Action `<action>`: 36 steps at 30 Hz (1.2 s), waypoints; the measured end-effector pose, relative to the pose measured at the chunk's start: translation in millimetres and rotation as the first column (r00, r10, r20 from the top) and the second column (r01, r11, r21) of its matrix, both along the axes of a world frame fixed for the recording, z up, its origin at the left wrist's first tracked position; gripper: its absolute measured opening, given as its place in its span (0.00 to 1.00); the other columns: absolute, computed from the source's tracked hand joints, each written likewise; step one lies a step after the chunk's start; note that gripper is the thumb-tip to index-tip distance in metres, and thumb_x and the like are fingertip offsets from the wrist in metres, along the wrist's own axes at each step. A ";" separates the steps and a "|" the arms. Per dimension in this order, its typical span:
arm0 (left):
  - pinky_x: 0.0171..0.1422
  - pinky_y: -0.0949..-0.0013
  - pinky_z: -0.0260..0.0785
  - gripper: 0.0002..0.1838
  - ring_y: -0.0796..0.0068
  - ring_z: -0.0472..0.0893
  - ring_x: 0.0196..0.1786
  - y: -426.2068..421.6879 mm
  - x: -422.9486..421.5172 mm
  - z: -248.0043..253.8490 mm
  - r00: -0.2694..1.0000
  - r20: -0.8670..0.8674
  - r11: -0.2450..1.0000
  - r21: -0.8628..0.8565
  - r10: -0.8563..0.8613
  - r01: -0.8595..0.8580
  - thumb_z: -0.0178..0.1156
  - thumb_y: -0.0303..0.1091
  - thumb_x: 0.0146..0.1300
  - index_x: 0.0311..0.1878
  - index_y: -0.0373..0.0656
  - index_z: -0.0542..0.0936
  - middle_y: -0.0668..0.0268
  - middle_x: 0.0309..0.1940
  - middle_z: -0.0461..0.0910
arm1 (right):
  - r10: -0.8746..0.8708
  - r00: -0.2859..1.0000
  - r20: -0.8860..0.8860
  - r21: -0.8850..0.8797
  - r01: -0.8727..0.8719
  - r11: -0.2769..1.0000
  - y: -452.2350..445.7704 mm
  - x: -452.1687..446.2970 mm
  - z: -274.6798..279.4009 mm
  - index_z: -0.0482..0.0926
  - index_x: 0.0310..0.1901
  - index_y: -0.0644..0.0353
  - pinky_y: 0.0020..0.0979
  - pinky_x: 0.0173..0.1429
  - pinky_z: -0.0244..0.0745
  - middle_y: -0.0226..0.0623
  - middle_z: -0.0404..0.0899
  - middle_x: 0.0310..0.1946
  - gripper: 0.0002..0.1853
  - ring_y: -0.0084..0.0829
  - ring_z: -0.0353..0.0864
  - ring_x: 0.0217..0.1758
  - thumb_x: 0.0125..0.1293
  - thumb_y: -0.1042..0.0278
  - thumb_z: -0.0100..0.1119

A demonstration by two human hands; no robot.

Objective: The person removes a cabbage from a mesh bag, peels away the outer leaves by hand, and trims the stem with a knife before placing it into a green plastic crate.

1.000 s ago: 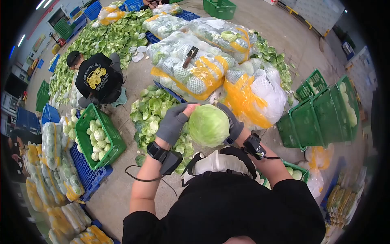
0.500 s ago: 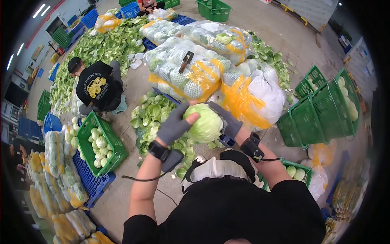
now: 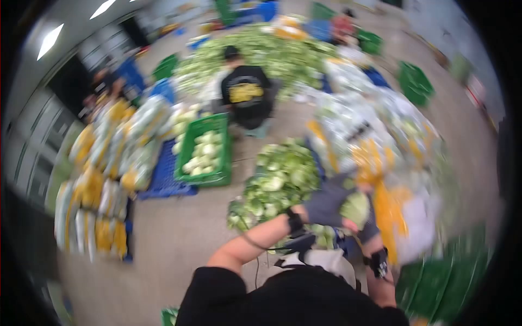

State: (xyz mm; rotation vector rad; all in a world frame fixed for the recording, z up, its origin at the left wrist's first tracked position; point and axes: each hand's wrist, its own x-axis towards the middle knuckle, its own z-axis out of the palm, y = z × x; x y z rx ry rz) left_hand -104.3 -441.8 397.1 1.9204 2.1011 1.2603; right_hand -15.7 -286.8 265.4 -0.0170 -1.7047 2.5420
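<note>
A pale green cabbage [image 3: 356, 209] is held between my two grey-gloved hands in front of my body. My left hand [image 3: 327, 202] wraps round its left and upper side. My right hand [image 3: 369, 226] presses against its right side and is partly hidden by the cabbage. Motion blurs the fingers. Just left of the hands lies a heap of loose cabbage leaves [image 3: 283, 176]. Beyond them, to the upper right, are netted bags of cabbages [image 3: 348, 122] with yellow bands, and a dark object [image 3: 360, 130], blurred, rests on top.
A green crate [image 3: 224, 173] of cabbages stands on a blue pallet [image 3: 163, 174] at left. A person in black [image 3: 247, 98] crouches by a large leaf pile [image 3: 206, 57]. Stacked green crates [image 3: 446, 277] stand lower right, and bagged stacks [image 3: 103, 190] fill the far left.
My view has swung left, so the scene has shifted rightward. Both hands still hold the cabbage, which is now more covered by the gloves.
</note>
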 end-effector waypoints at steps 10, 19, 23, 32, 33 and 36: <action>0.41 0.61 0.64 0.14 0.58 0.70 0.38 23.9 27.0 1.7 0.956 -0.216 0.938 0.325 0.198 -0.121 0.65 0.34 0.41 0.30 0.45 0.71 0.62 0.32 0.70 | 0.005 0.984 0.181 -0.539 0.094 0.837 24.0 23.6 36.6 0.52 0.63 0.58 0.44 0.62 0.60 0.42 0.58 0.60 0.40 0.42 0.61 0.60 0.57 0.35 0.42; 0.32 0.66 0.66 0.11 0.60 0.74 0.28 -26.6 49.7 -5.8 0.995 -0.035 0.995 -0.012 0.096 -0.096 0.63 0.33 0.46 0.30 0.43 0.72 0.62 0.26 0.71 | -0.183 0.973 0.141 -0.707 0.228 0.669 25.2 35.8 62.5 0.66 0.54 0.65 0.39 0.56 0.70 0.42 0.72 0.50 0.24 0.35 0.74 0.50 0.66 0.55 0.33; 0.39 0.65 0.68 0.31 0.61 0.73 0.37 10.3 73.3 29.0 0.936 -0.243 0.967 0.051 0.255 -0.250 0.68 0.47 0.42 0.50 0.45 0.70 0.60 0.43 0.71 | -0.198 0.980 -0.032 -0.510 0.155 0.846 33.0 45.5 59.3 0.64 0.56 0.64 0.38 0.57 0.68 0.43 0.70 0.51 0.27 0.37 0.72 0.53 0.64 0.49 0.37; 0.36 0.65 0.62 0.22 0.65 0.72 0.29 46.2 76.2 -43.5 0.844 -0.409 0.925 -0.004 0.346 -0.381 0.65 0.31 0.39 0.43 0.49 0.74 0.66 0.26 0.71 | -0.212 0.974 0.085 -0.767 0.200 0.610 46.5 32.9 38.6 0.63 0.58 0.51 0.43 0.52 0.69 0.38 0.67 0.54 0.34 0.40 0.68 0.54 0.57 0.35 0.40; 0.36 0.65 0.62 0.20 0.65 0.72 0.29 46.2 73.2 -46.3 0.863 -0.353 0.923 0.003 0.361 -0.385 0.65 0.30 0.39 0.40 0.49 0.75 0.66 0.25 0.71 | -0.178 0.971 0.156 -0.873 0.220 0.434 46.0 30.1 38.4 0.64 0.58 0.50 0.44 0.53 0.68 0.37 0.66 0.54 0.34 0.40 0.68 0.55 0.56 0.35 0.40; 0.37 0.65 0.64 0.16 0.64 0.73 0.27 12.3 32.1 -64.0 0.945 -0.306 0.978 -0.130 0.118 -0.164 0.67 0.33 0.39 0.36 0.50 0.76 0.66 0.24 0.72 | -0.180 0.971 0.160 -0.906 0.217 0.363 53.0 26.4 29.4 0.64 0.57 0.49 0.44 0.55 0.66 0.36 0.66 0.55 0.34 0.40 0.67 0.55 0.56 0.34 0.38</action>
